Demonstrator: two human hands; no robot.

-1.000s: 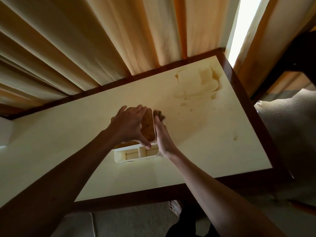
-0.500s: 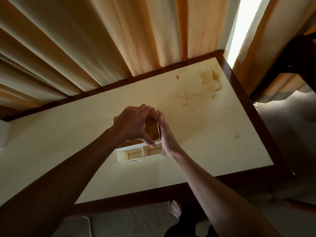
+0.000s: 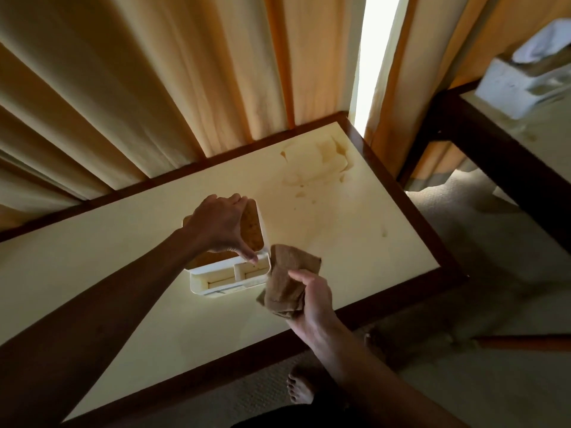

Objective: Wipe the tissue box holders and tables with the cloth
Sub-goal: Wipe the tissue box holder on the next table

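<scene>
Both hands were at work over the cream-topped desk (image 3: pixel 129 254). The left hand (image 3: pixel 221 227) lay arched over the tissue box holder (image 3: pixel 230 274), fingers curled round its far edge and thumb pressed down at the near compartments, most likely to keep the light plastic from sliding under a wipe. The right hand (image 3: pixel 310 296) hovered just beside the holder's right end, fingers and thumb closed on a bunched brown cloth (image 3: pixel 285 284), whose upper fold stood at the holder's corner; whether it touched could not be told. Holding the cloth wadded gave a firm pad for rubbing edges and corners.

In the holder, the large bay showed a brown, textured surface, partly hidden by the left hand; whether that was a lid or the contents was unclear. The narrow front compartments, split by a divider, looked empty.

Brown stains (image 3: pixel 318 159) marked the far right part of the desk, seemingly not yet wiped. A second holder (image 3: pixel 519 84), with white tissue sticking up, stood on another desk at far right.
</scene>
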